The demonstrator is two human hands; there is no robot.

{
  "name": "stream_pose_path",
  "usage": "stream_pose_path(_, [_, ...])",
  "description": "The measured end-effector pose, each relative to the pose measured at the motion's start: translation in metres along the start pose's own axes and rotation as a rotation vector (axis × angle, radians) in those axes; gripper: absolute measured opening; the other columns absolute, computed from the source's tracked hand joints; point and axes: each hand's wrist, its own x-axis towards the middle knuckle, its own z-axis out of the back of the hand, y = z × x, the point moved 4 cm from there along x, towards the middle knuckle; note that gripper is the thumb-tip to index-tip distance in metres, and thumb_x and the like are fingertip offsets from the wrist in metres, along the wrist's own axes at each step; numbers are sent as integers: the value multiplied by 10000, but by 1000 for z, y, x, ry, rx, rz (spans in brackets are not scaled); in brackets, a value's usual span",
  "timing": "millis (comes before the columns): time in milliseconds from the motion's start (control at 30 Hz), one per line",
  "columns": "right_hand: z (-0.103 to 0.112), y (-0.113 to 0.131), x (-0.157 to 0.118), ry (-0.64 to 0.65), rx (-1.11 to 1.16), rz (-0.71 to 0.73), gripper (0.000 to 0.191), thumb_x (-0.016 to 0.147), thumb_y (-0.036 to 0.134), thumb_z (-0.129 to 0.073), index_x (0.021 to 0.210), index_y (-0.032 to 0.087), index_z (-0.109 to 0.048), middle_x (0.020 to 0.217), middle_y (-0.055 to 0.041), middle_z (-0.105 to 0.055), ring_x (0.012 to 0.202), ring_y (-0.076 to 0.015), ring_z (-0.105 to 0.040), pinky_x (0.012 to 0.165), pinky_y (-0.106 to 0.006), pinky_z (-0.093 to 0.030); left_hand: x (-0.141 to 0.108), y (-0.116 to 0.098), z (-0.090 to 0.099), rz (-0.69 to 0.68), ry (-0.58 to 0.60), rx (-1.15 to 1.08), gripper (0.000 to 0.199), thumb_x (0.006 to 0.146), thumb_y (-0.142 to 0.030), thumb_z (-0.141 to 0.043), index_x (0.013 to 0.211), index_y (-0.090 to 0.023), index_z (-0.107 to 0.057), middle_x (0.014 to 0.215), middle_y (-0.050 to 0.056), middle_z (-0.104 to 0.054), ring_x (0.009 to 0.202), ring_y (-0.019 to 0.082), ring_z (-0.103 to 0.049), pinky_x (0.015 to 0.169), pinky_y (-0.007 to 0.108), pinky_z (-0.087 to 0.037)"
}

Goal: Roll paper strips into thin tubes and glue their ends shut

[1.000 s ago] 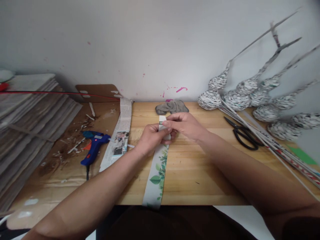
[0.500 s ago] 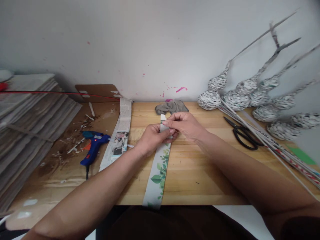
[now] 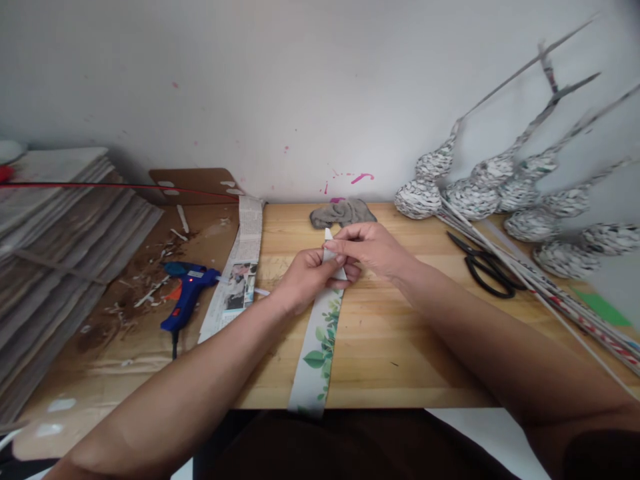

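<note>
A long white paper strip (image 3: 315, 357) printed with green leaves runs from the front edge of the wooden table up to both hands. My left hand (image 3: 313, 273) pinches it near its far end, thumb on top. Beside it, my right hand (image 3: 367, 250) is closed on the same end with thumb and fingertips. The narrow tip of the strip pokes out above the fingers, and its upper part looks folded over. Part of the strip under the fingers is hidden.
A blue glue gun (image 3: 187, 297) lies on cardboard to the left, by stacked newspapers (image 3: 75, 267) and cut newspaper strips (image 3: 245, 267). A grey cloth (image 3: 343, 213) sits behind my hands. Rightward are black scissors (image 3: 485, 270), paper rods (image 3: 565, 303) and several woven paper gourd shapes (image 3: 420, 200).
The strip's far end has become narrower at the tip, with the fold turned further over between my fingers. Both hands stay in nearly the same place.
</note>
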Motion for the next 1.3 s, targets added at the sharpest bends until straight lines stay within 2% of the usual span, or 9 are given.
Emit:
stream_pose_path(100, [-1, -5, 0, -37, 75, -48, 361, 640, 446, -796, 658, 165, -569, 420, 54, -519, 305, -69, -423, 295, -191, -355, -2, -1, -2, 10, -7, 19, 267, 754, -356, -723, 837, -102, -716, 807, 89, -713, 762, 151, -665, 707, 269, -550])
stream_pose_path(233, [-5, -10, 1, -10, 128, -69, 375, 639, 435, -803, 660, 179, -530, 389, 72, -489, 281, -70, -401, 270, -188, -333, -4, 0, -3, 52, -18, 25, 283, 721, -362, -748, 821, -99, -721, 800, 96, -716, 748, 160, -667, 669, 260, -546])
stream_pose_path(400, [-6, -10, 0, -3, 153, -76, 394, 640, 423, -805, 672, 201, -481, 377, 92, -469, 258, -61, -349, 253, -180, -286, -3, 0, -4, 93, 44, 14, 320, 740, -398, -723, 857, -100, -727, 864, 126, -726, 795, 195, -683, 674, 295, -558])
stream_pose_path(567, [-5, -3, 0, 116, 61, -36, 297, 705, 401, -761, 742, 163, -589, 429, 63, -515, 323, -68, -423, 312, -187, -355, -1, 2, 0, 108, 40, -7, 339, 724, -407, -739, 862, -97, -726, 881, 136, -728, 808, 203, -688, 695, 306, -564])
stream_pose_path(833, [-2, -8, 1, -3, 121, -66, 340, 669, 397, -785, 690, 177, -527, 403, 76, -496, 276, -71, -411, 272, -188, -339, -3, 0, -4, 83, 5, 35, 297, 749, -381, -726, 838, -97, -729, 833, 109, -728, 779, 161, -677, 720, 266, -545])
stream_pose_path(1033, [-4, -9, 0, 43, 167, -57, 372, 691, 421, -770, 702, 206, -467, 387, 89, -491, 247, -82, -390, 245, -192, -323, -4, 1, -6, 96, 67, -2, 340, 766, -421, -701, 843, -90, -722, 812, 115, -718, 774, 180, -676, 689, 283, -553])
stream_pose_path(1200, [-3, -6, 1, 161, 76, -30, 277, 756, 384, -727, 767, 159, -565, 409, 69, -504, 300, -84, -450, 300, -195, -397, -1, 4, -3, 106, 101, -11, 373, 789, -439, -674, 873, -78, -717, 877, 135, -722, 824, 192, -682, 732, 293, -554])
stream_pose_path(1300, [0, -6, 1, 133, 84, -42, 268, 749, 356, -734, 728, 151, -562, 408, 69, -495, 297, -81, -446, 301, -200, -407, -1, 5, -2, 121, 100, -4, 375, 797, -440, -668, 895, -80, -710, 893, 136, -723, 814, 189, -687, 726, 286, -555])
